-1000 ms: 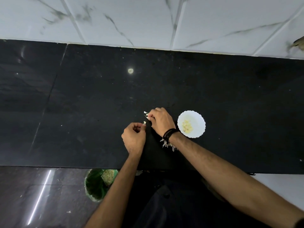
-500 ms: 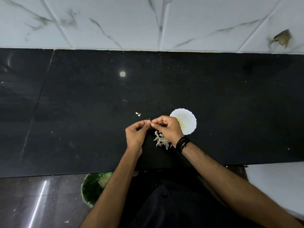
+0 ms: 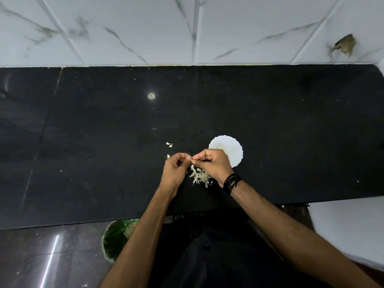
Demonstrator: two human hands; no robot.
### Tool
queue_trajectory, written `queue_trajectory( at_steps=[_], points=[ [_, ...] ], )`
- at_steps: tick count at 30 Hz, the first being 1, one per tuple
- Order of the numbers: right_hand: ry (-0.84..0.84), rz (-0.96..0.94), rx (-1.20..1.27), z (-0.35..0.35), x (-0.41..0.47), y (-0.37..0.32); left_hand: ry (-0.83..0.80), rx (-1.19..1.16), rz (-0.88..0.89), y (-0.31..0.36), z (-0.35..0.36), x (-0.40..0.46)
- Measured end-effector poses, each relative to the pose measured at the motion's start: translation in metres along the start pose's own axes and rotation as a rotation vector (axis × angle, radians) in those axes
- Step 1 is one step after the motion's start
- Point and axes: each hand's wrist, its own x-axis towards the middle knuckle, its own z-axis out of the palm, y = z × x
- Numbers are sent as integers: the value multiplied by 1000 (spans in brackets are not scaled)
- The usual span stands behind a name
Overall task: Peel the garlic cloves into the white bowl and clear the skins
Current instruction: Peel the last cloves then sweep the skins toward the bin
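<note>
Seen from above on a black bench (image 3: pixel 270 125): left hand (image 3: pixel 176 169) and right hand (image 3: pixel 212 163) brought together fingertip to fingertip, both pinching one small garlic clove (image 3: pixel 192 160), too tiny to tell how far peeled. Directly below the hands, a heap of pale skins (image 3: pixel 199 176); just right of the right hand and partly hidden by it, a scalloped white bowl (image 3: pixel 232 150). Up-left of the hands, loose scraps (image 3: pixel 169 144) lying apart; below the bench edge, a green bin (image 3: pixel 115 240) on the floor.
</note>
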Motion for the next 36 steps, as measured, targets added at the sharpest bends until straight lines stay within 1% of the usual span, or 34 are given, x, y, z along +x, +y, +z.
queue_trajectory(
  at_steps=[4, 7, 9, 15, 18, 22, 29, 32, 36],
  points=[
    [5, -34, -69, -1, -3, -1, -60, 8, -8, -2, 0, 0],
    [-2, -70, -103, -2, -5, -3, -116, -28, -23, -4, -1, 0],
    [-2, -56, -66, -3, -7, -4, -151, -67, -33, -5, -1, 1],
    [-60, 73, 181, -5, -11, -5, -171, -125, -36, -4, 2, -2],
    [-77, 111, 261, -5, -14, -7, -207, -167, -45, 0, 4, -5],
    [-81, 104, 261, -7, -15, -6, -256, -211, -80, 1, 3, -5],
    [-79, 17, 145, -8, -20, -10, -282, -274, -139, 3, 6, -8],
    [-101, 50, 214, -9, -20, -13, -274, -330, -133, 6, 9, -12],
    [-133, 120, 375, -10, -19, -18, -247, -328, -66, 7, 13, -16]
  ],
)
